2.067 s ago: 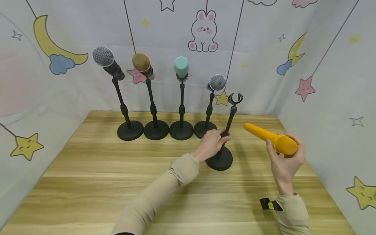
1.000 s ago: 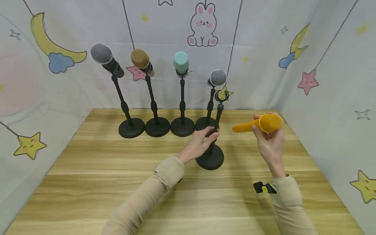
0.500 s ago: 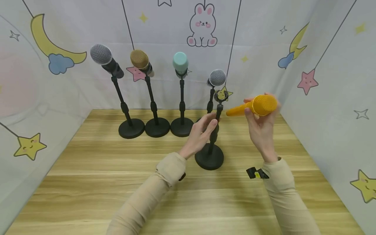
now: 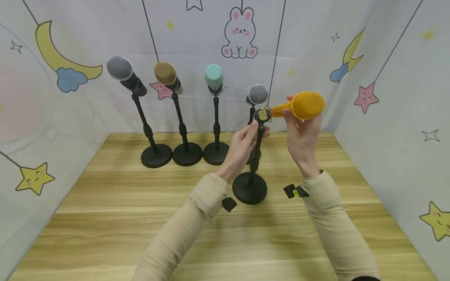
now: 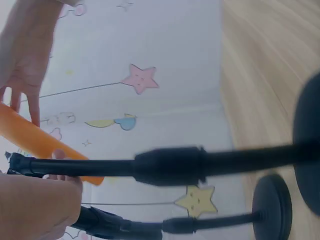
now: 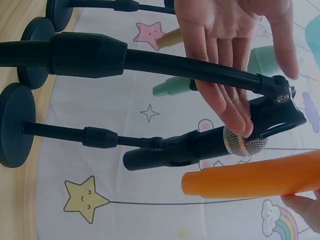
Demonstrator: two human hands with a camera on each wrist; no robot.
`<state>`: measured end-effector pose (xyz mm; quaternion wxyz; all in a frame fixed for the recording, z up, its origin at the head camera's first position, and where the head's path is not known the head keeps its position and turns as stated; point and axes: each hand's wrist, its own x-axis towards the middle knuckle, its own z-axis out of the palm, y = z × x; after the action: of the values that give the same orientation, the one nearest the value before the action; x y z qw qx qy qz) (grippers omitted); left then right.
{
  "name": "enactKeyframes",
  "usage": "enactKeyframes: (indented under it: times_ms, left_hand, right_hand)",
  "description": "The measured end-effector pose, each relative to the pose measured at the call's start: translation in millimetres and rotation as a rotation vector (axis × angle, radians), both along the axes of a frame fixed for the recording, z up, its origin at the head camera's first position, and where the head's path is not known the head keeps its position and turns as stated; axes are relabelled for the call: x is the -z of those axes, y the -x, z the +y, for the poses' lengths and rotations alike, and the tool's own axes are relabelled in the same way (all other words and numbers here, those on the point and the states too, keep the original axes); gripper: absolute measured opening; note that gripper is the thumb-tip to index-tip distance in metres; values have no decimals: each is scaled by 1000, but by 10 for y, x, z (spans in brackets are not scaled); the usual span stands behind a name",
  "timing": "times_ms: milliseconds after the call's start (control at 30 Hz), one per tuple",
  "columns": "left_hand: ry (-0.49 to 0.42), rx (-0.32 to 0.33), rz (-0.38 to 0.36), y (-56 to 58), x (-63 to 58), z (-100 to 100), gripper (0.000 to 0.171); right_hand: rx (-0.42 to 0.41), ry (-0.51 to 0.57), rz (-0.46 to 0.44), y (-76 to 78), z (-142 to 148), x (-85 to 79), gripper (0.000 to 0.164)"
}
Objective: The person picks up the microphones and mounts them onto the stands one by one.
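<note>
My right hand (image 4: 305, 136) holds an orange microphone (image 4: 308, 105) with its mesh head to the right and its thin handle end pointing left toward a bare black microphone stand (image 4: 258, 152). The stand's clip (image 4: 263, 115) sits just left of the handle in the head view. My left hand (image 4: 240, 150) is at the upper pole, below the clip. In the right wrist view the left hand's fingers (image 6: 220, 65) lie fairly straight behind the pole, the thumb spread apart. The orange handle (image 6: 240, 176) shows there beside the clip, apart from it.
Behind stands a row of microphones on black stands: a large silver one (image 4: 120, 68), a gold one (image 4: 165, 73), a mint one (image 4: 213, 76) and a smaller silver one (image 4: 258, 95). The wooden table (image 4: 123, 218) meets printed white cloth (image 4: 190, 43) at back and sides.
The stand came left, then stayed put as my left hand slid up its pole from the middle to below the clip. My right hand brought the orange microphone up and left toward the clip.
</note>
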<state>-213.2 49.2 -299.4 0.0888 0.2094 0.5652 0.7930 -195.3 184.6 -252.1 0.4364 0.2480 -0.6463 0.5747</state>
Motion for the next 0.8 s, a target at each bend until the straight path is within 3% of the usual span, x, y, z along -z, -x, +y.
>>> enactKeyframes:
  times_ms: [133, 267, 467, 800]
  left_hand:
    - [-108, 66, -127, 91, 18, 21, 49]
    - [-198, 111, -179, 148, 22, 36, 45]
    - [-274, 141, -183, 206, 23, 67, 30]
    - [-314, 218, -138, 254, 88, 42, 38]
  right_hand:
    - [-21, -12, 35, 34, -63, -42, 34]
    - [-26, -54, 92, 145, -90, -32, 34]
    - [-17, -97, 122, 136, -174, -115, 37]
    - [-52, -39, 136, 71, -261, -190, 39]
